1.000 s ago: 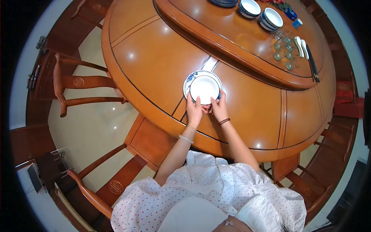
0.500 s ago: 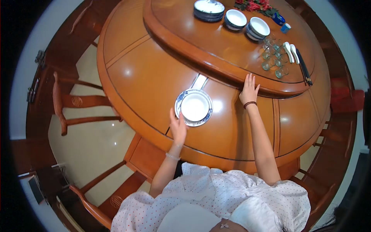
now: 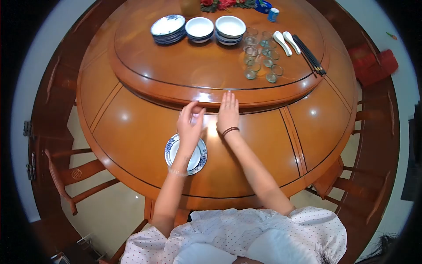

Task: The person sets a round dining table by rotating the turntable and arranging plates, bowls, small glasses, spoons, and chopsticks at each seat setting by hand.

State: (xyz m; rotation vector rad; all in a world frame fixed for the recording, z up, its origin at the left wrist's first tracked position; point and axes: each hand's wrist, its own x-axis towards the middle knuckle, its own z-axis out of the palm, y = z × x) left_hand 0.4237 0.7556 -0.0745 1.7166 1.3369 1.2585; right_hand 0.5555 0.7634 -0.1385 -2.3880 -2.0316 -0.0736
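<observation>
A white bowl (image 3: 193, 160) sits on a blue-patterned plate (image 3: 201, 166) at the front of the round wooden table (image 3: 255, 145). My left hand (image 3: 190, 127) is above and just beyond them, fingers curved and apart with nothing in them, its wrist covering part of the bowl. Against the edge of the raised turntable (image 3: 176, 93) rests my right hand (image 3: 228, 113), fingers stretched out and holding nothing.
The turntable bears stacked plates (image 3: 168, 29), two stacks of bowls (image 3: 200, 28), several glasses (image 3: 263, 57), two white spoons (image 3: 285, 42), black chopsticks (image 3: 309, 55), a small blue container (image 3: 273, 15) and red flowers (image 3: 225, 4). Wooden chairs (image 3: 83, 173) surround the table.
Both hands have let go of the bowl and plate. My right hand went to the turntable edge; my left hand has since moved forward toward it. The view has turned to the right.
</observation>
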